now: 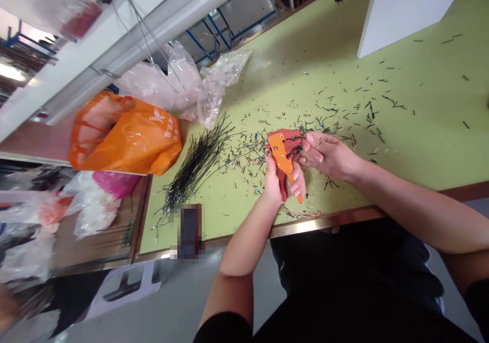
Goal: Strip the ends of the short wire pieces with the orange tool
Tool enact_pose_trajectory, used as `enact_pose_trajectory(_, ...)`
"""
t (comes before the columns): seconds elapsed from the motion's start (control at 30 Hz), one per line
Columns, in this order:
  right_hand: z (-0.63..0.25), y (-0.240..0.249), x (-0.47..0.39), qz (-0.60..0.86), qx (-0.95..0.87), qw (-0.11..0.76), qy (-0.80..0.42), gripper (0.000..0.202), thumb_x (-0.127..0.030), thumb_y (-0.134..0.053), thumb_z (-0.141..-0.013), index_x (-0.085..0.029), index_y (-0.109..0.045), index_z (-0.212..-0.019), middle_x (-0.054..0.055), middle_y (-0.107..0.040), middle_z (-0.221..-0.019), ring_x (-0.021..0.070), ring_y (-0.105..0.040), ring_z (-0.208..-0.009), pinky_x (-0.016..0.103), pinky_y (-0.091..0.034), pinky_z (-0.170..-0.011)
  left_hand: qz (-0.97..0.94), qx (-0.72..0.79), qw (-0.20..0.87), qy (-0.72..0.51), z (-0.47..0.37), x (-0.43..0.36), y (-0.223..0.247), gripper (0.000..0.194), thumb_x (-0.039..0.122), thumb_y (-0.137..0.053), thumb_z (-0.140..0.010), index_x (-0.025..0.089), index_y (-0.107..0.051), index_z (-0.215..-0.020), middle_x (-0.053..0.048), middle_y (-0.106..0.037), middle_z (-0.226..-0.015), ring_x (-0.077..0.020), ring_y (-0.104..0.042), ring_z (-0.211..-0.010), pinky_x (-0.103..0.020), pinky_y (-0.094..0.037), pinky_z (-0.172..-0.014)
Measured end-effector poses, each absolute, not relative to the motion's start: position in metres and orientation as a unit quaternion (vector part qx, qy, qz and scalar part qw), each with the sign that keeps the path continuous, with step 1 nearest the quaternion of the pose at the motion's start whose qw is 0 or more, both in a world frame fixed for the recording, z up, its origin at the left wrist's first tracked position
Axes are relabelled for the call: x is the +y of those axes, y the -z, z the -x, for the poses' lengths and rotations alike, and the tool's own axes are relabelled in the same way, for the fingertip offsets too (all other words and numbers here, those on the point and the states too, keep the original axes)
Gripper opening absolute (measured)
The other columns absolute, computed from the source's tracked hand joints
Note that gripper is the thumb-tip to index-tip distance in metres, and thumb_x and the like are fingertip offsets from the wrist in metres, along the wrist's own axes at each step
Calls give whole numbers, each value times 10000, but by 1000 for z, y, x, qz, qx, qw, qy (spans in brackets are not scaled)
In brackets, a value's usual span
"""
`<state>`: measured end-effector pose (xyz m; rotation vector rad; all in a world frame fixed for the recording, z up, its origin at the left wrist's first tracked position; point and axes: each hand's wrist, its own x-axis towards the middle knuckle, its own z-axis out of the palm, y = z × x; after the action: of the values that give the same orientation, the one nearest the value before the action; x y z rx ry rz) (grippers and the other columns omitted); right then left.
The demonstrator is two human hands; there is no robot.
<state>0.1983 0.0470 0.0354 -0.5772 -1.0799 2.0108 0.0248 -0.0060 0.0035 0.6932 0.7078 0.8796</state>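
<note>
My left hand (273, 182) is wrapped round the handles of an orange and red wire stripper (281, 152), which is held just above the table. At the tool's jaw end, the fingers of my right hand (328, 153) are pinched together on what looks like a thin black wire (301, 138); its far end is hidden by the tool. To the left lies a loose bundle of long black wires (194, 162), some with small blue ends. Short black offcuts (248, 147) are scattered under and around both hands.
An orange bag (130, 134) and clear plastic bags (171, 81) are at the back left, by a white shelf beam. A pixelated dark object (190, 231) lies at the front edge. A white panel (405, 12) stands at the back right of the green table (428, 144).
</note>
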Motion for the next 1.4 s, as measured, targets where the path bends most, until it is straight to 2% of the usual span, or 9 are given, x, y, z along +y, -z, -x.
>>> enact_pose_trajectory(0.13, -212, -44, 53, 244, -448, 432, -744, 311, -407, -569, -1026, -261, -513, -758, -73, -331, -530, 147, -365, -511, 335, -515, -694, -288, 321, 723, -541, -6, 2, -14, 806, 982, -303, -826, 223, -467, -609, 50, -372, -464, -91, -382, -370, -249, -417, -402)
enact_pose_trajectory(0.27, -216, -42, 54, 246, -515, 444, -691, 354, -535, -586, -1017, -256, -587, -798, -72, -416, -543, 130, -407, -500, 304, -494, -632, -291, 362, 647, -605, 12, 11, -22, 799, 951, -276, -867, 223, -549, -681, 24, -468, -548, -118, -475, -483, -294, -525, -541)
enact_pose_trajectory(0.43, -197, -35, 32, 285, -602, 419, -617, 451, -597, -550, -1025, -206, -614, -810, -48, -553, -534, 118, -503, -512, 276, -431, -578, -390, 383, 633, -548, 0, 6, -3, 793, 990, -484, -737, 216, -649, -763, -51, -623, -683, -247, -697, -797, -368, -593, -697)
enact_pose_trajectory(0.53, -190, -34, 21, 313, -641, 412, -566, 481, -558, -494, -1057, -209, -546, -730, -34, -551, -513, 143, -582, -584, 283, -449, -640, -395, 402, 618, -548, -7, 1, 13, 758, 953, -628, -672, 223, -690, -871, -69, -690, -790, -303, -712, -1054, -340, -603, -727)
enact_pose_trajectory(0.6, -189, -35, 17, 329, -675, 395, -529, 483, -506, -485, -1068, -209, -507, -688, -26, -554, -538, 131, -555, -568, 281, -429, -633, -387, 416, 599, -564, -9, 0, 20, 747, 919, -691, -650, 234, -704, -949, -63, -718, -839, -302, -698, -1129, -324, -613, -752)
enact_pose_trajectory(0.73, -191, -37, 14, 332, -720, 376, -480, 448, -434, -475, -1070, -205, -501, -686, -25, -523, -581, 109, -465, -540, 278, -358, -575, -384, 412, 604, -564, -7, -2, 25, 720, 860, -766, -635, 237, -715, -993, -52, -737, -863, -285, -707, -1110, -331, -613, -829)
enact_pose_trajectory(0.97, -190, -33, 11, 309, -760, 370, -435, 376, -377, -483, -1058, -187, -575, -747, -30, -512, -602, 93, -436, -519, 269, -325, -547, -369, 451, 581, -568, -5, -7, 24, 688, 846, -764, -648, 233, -706, -954, -62, -741, -944, -295, -701, -1110, -399, -605, -896)
enact_pose_trajectory(1.17, -189, -32, 12, 321, -716, 372, -496, 416, -425, -473, -1056, -189, -569, -728, -32, -502, -588, 99, -442, -528, 257, -339, -541, -382, 421, 624, -537, -5, -6, 24, 727, 860, -795, -593, 215, -706, -916, -27, -688, -752, -276, -726, -979, -378, -609, -857)
enact_pose_trajectory(1.4, -188, -29, 10, 328, -739, 375, -454, 448, -454, -476, -1053, -194, -531, -693, -29, -488, -597, 100, -413, -532, 269, -319, -545, -384, 459, 591, -541, -6, -6, 25, 765, 883, -782, -565, 215, -704, -930, -65, -741, -892, -311, -707, -1117, -406, -605, -910)
